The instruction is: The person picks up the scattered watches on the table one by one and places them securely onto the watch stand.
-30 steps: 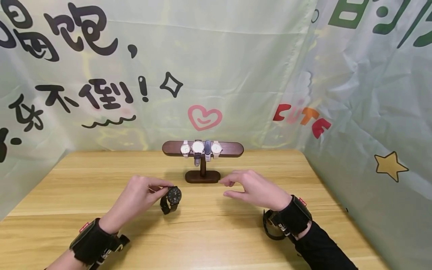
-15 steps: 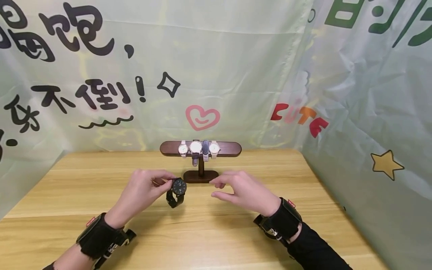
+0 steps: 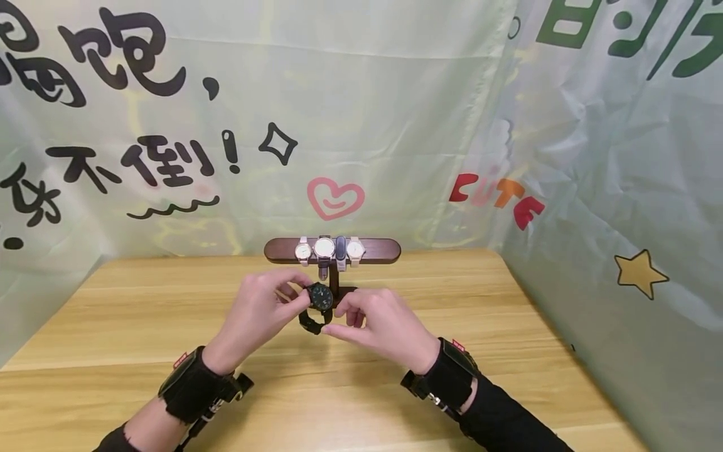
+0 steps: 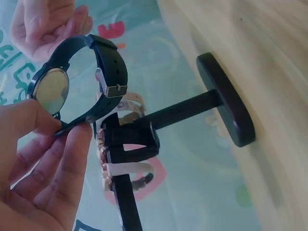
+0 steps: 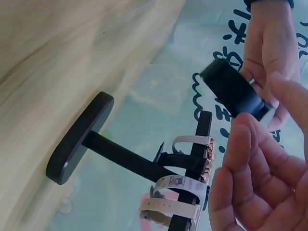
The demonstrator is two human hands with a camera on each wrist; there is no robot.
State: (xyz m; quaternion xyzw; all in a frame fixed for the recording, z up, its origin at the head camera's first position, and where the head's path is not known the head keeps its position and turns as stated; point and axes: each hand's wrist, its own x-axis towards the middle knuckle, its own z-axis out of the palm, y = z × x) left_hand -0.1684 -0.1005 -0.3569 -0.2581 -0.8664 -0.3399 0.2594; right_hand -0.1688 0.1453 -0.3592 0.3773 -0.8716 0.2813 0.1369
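My left hand [image 3: 261,317] pinches a black wristwatch [image 3: 322,297] at the strap beside its case, between thumb and fingers. The watch's strap is buckled into a loop; in the left wrist view its pale case back [image 4: 53,90] and buckle [image 4: 116,90] show. My right hand [image 3: 386,326] is close on the watch's other side, fingers loosely bent and thumb tip near the lower strap. In the right wrist view its fingertips overlap the strap [image 5: 231,89]. Behind both hands stands a dark wooden watch stand [image 3: 386,250], its base partly hidden by them.
Several watches hang side by side on the stand's bar, among them a white-strapped watch [image 3: 303,251], a large round-faced watch [image 3: 324,248] and a slim dark-faced band [image 3: 341,248]. The stand rests on a wooden table [image 3: 141,314]. A printed cloth [image 3: 395,125] hangs behind it.
My left hand has carried the black wristwatch rightward and up, in front of the stand. My right hand has moved left, and the two hands have come together around the watch.
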